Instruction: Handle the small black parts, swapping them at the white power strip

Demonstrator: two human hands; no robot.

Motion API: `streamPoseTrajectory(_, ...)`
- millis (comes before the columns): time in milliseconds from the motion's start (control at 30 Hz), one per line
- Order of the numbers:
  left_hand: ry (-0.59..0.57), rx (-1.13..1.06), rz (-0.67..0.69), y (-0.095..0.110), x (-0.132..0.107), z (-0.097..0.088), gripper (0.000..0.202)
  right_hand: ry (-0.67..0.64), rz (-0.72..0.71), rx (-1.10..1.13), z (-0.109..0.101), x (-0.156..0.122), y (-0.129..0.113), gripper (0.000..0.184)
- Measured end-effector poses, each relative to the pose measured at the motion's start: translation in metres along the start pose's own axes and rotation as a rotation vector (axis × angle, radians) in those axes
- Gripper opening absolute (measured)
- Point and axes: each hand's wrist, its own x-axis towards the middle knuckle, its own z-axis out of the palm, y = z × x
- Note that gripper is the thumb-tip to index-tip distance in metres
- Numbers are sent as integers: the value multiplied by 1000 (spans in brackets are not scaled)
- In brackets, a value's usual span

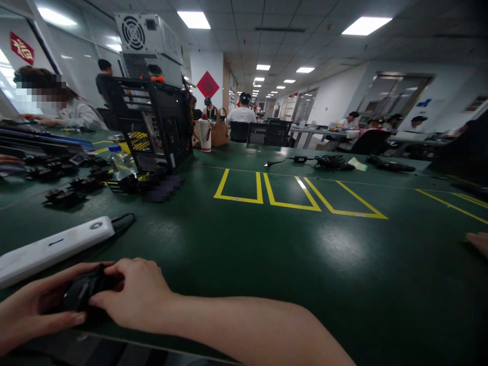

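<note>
Near the front edge of the table, at the lower left, both my hands are on a small dark, glossy black part [82, 291]. Around its left side curl the fingers and thumb of my left hand [40, 305]. My right hand [139, 292] grips the opposite side, thumb against the near face and fingers bent over the top. Much of the part is hidden by my fingers, so its exact kind does not show. Just beyond my left hand lies a long white device [57, 246] with a black cable [124, 218].
A black open computer case [162, 119] stands farther back, beside a plastic bottle [122, 162] and several black parts [66, 195]. Yellow tape outlines [293, 204] mark the green table [244, 254]. Another person's hand [478, 243] shows at the right edge; a person sits at left.
</note>
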Motion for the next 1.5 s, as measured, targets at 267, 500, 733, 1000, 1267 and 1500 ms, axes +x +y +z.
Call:
streamPoseTrajectory(267,-299,-86,321,95,39,60,58,143,70,53,-73,-9,40,37)
streamPoseTrajectory(500,-379,-40,728,191,105,155,68,319,132,64,-183,-46,87,32)
streamPoseTrajectory(733,-209,-14,980,242,142,214,62,510,56,-19,-244,-53,132,35)
streamPoseTrajectory(1000,-94,38,1110,239,144,216,61,523,-32,203,-241,-51,134,24)
streamPoseTrajectory(1267,-79,71,1156,237,141,216,60,555,24,219,-238,-48,133,32)
streamPoseTrajectory(1500,-94,46,1180,235,143,215,58,480,-35,280,-239,-51,138,32)
